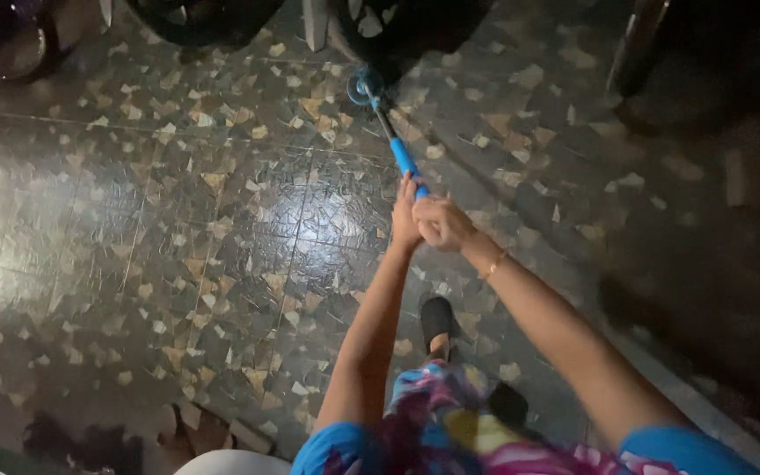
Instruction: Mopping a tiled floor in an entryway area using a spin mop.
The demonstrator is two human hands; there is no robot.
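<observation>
Together, your left hand [405, 220] and right hand [442, 222] wrap tightly around the near end of a slim mop handle [402, 157], blue on the grip and dark metal farther out. From your hands it slants toward 11 o'clock, ending at a round blue fitting [366, 85] against the dark mop head [398, 35] at 12 o'clock. A thin gold bracelet [493, 264] circles your right wrist. Under it all lies the glossy tiled floor [178, 229], dark with pale angular chips, wet-looking and reflecting light. Your black shoe [436, 321] stands at 6 o'clock below your hands.
</observation>
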